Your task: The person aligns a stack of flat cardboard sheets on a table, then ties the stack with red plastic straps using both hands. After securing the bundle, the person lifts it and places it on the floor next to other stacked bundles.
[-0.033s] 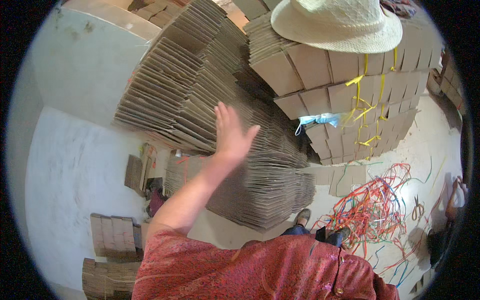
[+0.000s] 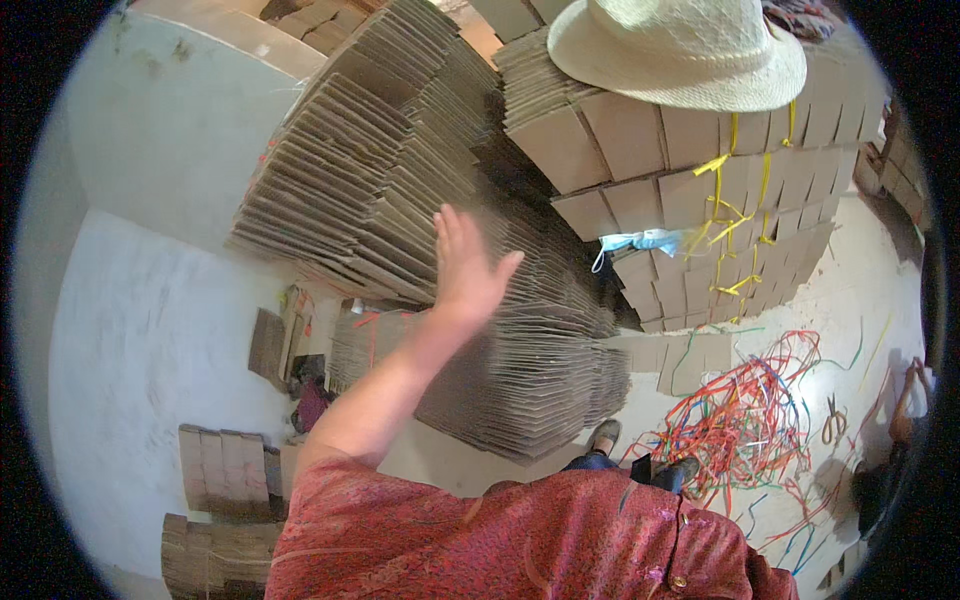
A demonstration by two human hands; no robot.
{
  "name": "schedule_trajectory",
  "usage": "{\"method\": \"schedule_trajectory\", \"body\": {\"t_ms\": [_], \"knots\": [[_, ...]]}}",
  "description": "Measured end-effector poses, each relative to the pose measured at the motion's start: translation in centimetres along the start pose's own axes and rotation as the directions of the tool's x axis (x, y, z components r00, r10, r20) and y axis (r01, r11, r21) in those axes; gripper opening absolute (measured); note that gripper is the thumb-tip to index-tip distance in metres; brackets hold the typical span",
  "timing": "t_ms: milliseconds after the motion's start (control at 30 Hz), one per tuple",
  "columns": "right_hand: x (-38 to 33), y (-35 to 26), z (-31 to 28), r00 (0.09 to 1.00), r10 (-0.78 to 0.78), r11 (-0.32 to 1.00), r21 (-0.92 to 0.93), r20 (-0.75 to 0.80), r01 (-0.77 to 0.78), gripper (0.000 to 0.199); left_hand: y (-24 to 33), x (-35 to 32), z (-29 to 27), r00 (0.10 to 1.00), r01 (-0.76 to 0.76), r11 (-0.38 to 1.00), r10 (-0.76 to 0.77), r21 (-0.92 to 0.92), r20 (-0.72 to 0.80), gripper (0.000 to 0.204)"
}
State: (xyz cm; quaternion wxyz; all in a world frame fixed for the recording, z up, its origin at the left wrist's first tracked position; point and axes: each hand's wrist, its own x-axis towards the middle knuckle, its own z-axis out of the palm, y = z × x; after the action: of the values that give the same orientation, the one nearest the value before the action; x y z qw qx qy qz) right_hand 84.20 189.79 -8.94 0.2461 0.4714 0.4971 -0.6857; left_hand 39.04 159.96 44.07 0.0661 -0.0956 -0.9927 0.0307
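My left hand (image 2: 467, 262) is stretched out over a tall stack of flat brown cardboard pieces (image 2: 390, 185), fingers straight and thumb spread, with nothing in it. The hand is slightly blurred, and I cannot tell whether the palm touches the cardboard. The stacked edges fan out in layers, and a lower part of the cardboard stack (image 2: 540, 385) bulges toward my feet. My right hand is out of view.
At the right stand cardboard bundles (image 2: 690, 190) tied with yellow strap, bearing a cream hat (image 2: 680, 50) and a blue face mask (image 2: 642, 241). Tangled plastic straps (image 2: 740, 420) and scissors (image 2: 833, 420) lie on the floor. Another person's arm (image 2: 908, 405) shows at the right edge.
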Motion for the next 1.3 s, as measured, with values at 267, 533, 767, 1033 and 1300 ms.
{"method": "schedule_trajectory", "body": {"t_ms": [267,533,767,1033,1300], "knots": [[-0.3,-3.2,-3.2,0.995,-0.07,0.982,-0.183,-0.074,0.055,0.033,1.0,-3.6,-9.1,0.861,-0.339,0.941,0.304,-0.013,-0.408,0.082],[-0.6,-3.4,-6.0,0.982,-0.174,0.935,-0.325,-0.072,0.141,0.032,-6.0,-5.7,-14.4,0.719,-0.123,0.977,0.208,0.174,-0.663,0.072],[-2.9,-2.6,-4.1,0.963,-0.26,0.918,-0.329,-0.072,0.223,0.032,-5.1,-9.5,-9.8,0.796,-0.433,0.884,0.283,-0.177,-0.535,0.053],[-11.1,0.8,4.6,0.968,-0.165,0.983,-0.11,-0.188,0.146,0.031,-11.6,-18.6,8.0,0.968,-0.246,0.917,0.246,-0.314,-0.039,0.047],[-20.2,18.7,10.5,0.882,-0.033,0.999,-0.039,-0.471,0.017,0.031,-14.3,-20.0,14.0,0.93,-0.343,0.902,0.365,-0.263,0.042,0.067]]}}
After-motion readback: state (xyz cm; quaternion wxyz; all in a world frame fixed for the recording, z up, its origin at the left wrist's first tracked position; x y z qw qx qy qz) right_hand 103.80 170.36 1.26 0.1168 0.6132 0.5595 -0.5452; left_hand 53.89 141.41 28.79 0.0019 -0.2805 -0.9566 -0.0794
